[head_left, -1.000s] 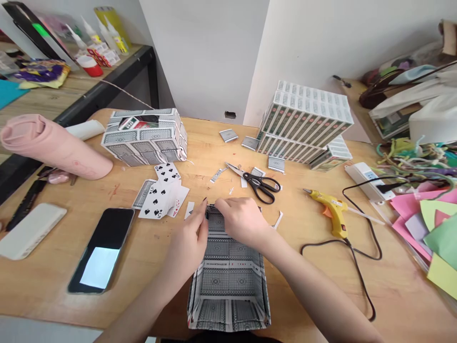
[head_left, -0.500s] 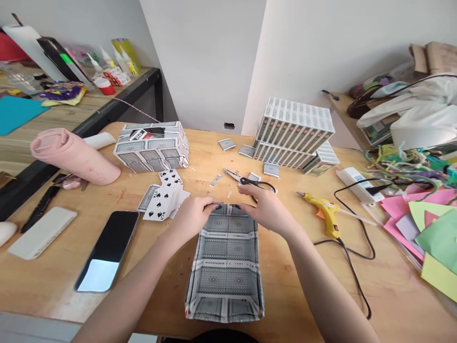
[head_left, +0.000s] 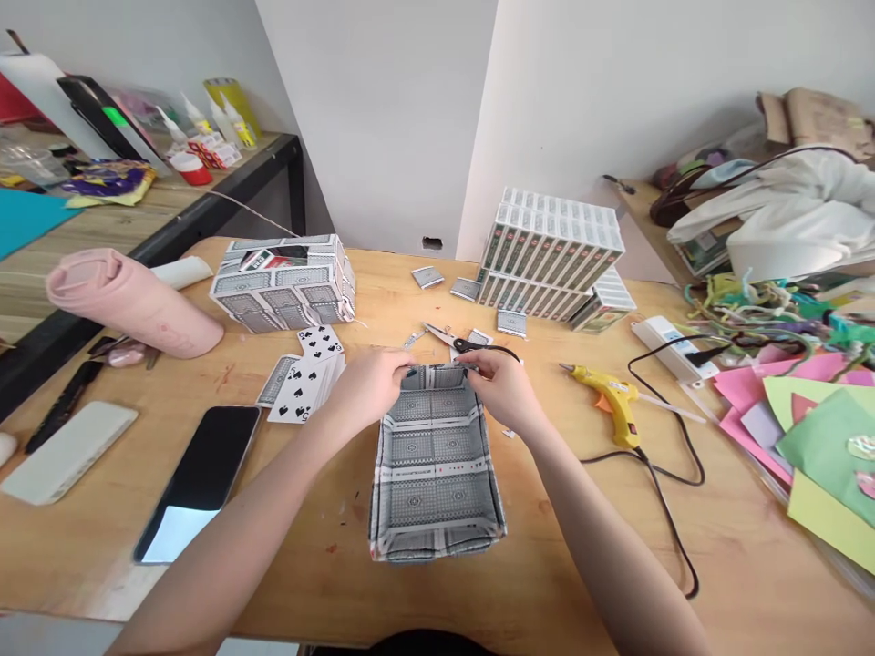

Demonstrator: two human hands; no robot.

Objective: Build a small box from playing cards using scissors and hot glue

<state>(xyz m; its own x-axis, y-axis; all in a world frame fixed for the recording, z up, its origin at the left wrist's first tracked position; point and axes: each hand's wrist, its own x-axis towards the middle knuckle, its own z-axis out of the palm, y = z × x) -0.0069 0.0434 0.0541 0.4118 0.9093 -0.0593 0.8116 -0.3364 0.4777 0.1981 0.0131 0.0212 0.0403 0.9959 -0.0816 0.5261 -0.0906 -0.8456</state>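
An open box made of playing cards (head_left: 437, 478) stands in front of me, its grey patterned card backs facing inward. At its far left corner, my left hand (head_left: 375, 383) pinches the rim. The far right corner is held between the thumb and fingers of my right hand (head_left: 506, 387). Just beyond the box lie black-handled scissors (head_left: 468, 344), partly behind my right hand. Left of my left hand are loose playing cards (head_left: 297, 387), some face up with spades.
A closed card-covered box (head_left: 283, 282) and a pink roll (head_left: 137, 305) stand at the back left. A phone (head_left: 201, 483) lies left. Stacked card packs (head_left: 550, 255) stand back right, near a yellow glue gun (head_left: 612, 401) with a trailing cord and a power strip (head_left: 674, 346).
The box has shifted away from me, its near end moving up in view. Both hands moved with it, and my right fingers have closed on the far right corner.
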